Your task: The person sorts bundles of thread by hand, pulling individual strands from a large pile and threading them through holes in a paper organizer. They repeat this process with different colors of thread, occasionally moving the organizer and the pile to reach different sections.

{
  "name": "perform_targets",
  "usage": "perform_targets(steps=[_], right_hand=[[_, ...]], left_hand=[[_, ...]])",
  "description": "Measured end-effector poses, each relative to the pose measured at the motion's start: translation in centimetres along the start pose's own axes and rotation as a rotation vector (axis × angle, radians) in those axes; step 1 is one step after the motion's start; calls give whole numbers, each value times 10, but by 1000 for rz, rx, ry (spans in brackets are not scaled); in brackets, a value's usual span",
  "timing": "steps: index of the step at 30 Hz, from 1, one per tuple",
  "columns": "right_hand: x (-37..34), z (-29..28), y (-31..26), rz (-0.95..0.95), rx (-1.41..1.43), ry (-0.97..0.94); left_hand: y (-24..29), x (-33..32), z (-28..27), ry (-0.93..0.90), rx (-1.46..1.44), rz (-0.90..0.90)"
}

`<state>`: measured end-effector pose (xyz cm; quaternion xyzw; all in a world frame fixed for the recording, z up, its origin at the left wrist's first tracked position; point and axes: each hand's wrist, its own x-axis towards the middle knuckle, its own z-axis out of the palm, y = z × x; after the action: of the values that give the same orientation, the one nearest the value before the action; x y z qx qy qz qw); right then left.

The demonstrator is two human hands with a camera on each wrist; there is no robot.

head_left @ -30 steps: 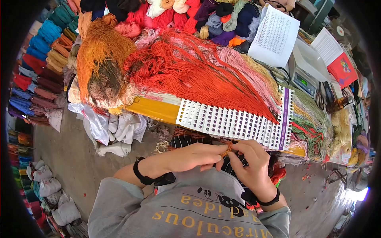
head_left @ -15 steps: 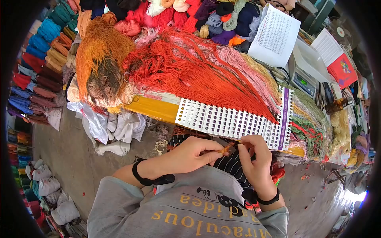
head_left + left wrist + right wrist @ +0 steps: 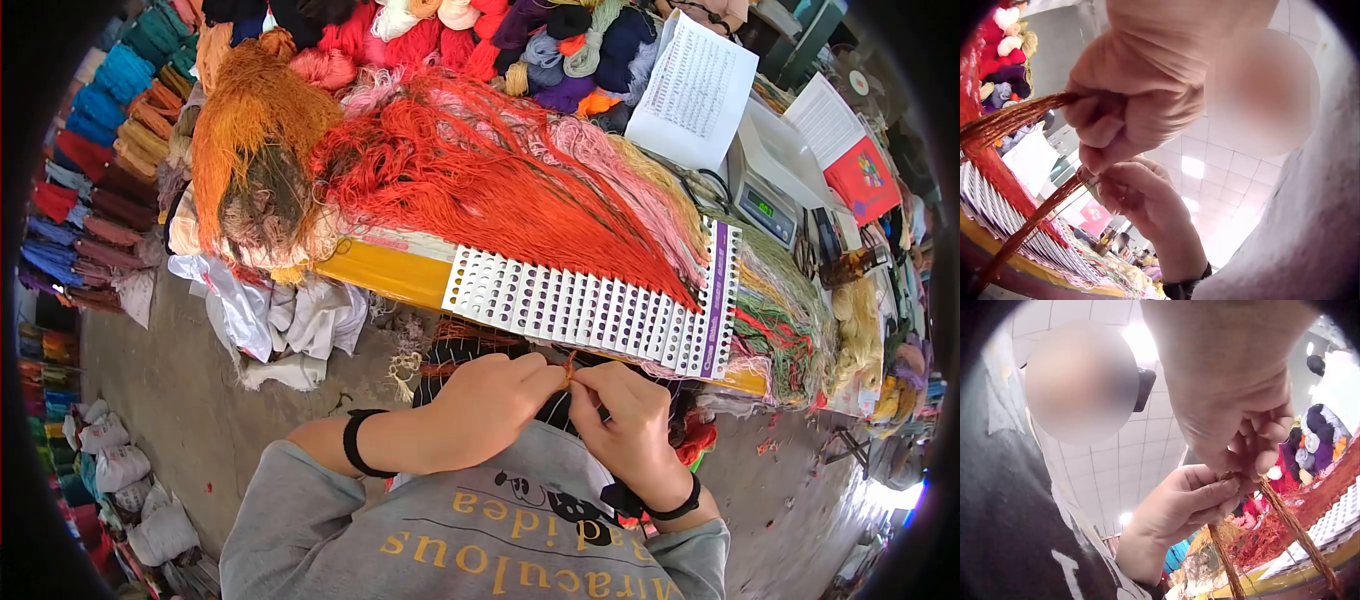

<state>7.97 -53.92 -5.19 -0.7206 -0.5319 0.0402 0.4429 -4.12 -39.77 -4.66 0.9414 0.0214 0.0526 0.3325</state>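
Above the lap, my left hand and right hand meet fingertip to fingertip at a rust-orange thread bundle. Curled left fingers grip the thread strand, which trails from the fist in the left wrist view. A second length hangs down from where both hands' fingertips meet. Thumb and fingers of my right hand pinch the bundle; in the right wrist view two strands run down from the hands. The exact spot where the threads cross is hidden behind the fingers.
Ahead, a yellow-edged table bears punched white cards strung with red threads. An orange thread bunch lies at left. A printed sheet and a digital scale sit at right. White cloth hangs below the table edge.
Half a second ago the hands drew slightly apart, the left holding up a thread end. Now they have come back together, the left turned with its back up. Table items stay put.
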Motion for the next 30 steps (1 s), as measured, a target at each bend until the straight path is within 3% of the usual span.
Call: perform_targets(steps=[5, 8, 10, 13, 14, 17, 20, 22, 24, 26, 30], right_hand=[[1, 2, 3, -33, -138, 30], [-5, -4, 12, 133, -76, 56], [-5, -10, 12, 241, 21, 9], [-7, -18, 27, 665, 725, 41], [-6, -20, 35, 679, 1036, 75], [-4, -31, 46, 755, 1404, 251], [2, -61, 51, 739, 1740, 321], [2, -85, 66, 555, 1923, 265], [13, -109, 78, 339, 1890, 166], [20, -139, 88, 334, 1764, 227], [31, -190, 124, 342, 1601, 306]], left_hand=[[0, 2, 1, -49, 110, 38], [-16, 1, 2, 67, -56, -34], [-24, 3, -4, 41, -377, -70], [-36, 3, -8, -113, -573, -212], [-39, 2, -11, -207, -687, -307], [-54, -9, -18, -237, -757, -350], [-67, -22, -31, -235, -861, -428], [-80, -37, -42, -116, -944, -575], [-96, -55, -59, -54, -1021, -614], [-112, -75, -76, 7, -1097, -650], [-156, -125, -95, 363, -1267, -606]])
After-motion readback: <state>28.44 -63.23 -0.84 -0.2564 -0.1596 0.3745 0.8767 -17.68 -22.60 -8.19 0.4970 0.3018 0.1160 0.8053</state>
